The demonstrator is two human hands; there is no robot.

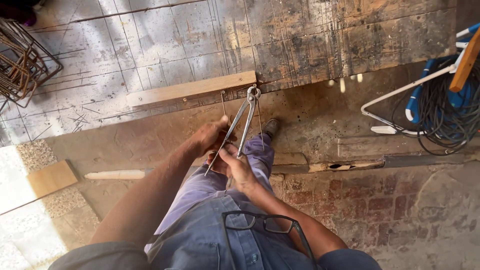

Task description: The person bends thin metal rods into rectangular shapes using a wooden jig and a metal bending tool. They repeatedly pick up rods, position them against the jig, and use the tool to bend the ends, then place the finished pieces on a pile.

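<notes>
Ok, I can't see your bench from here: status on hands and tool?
Left hand and right hand each grip a pincer handle. Pincers closed on thin wire at wooden strip. Nothing in the way.

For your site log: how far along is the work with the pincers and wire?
Done: wire cages lie at the far left. In hand: the left hand and right hand hold the pincers, jaws at a wire beside the wood strip. Left: cannot tell.

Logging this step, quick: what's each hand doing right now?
Left hand: closed on one handle of the pincers.
Right hand: closed on the other handle.
</notes>
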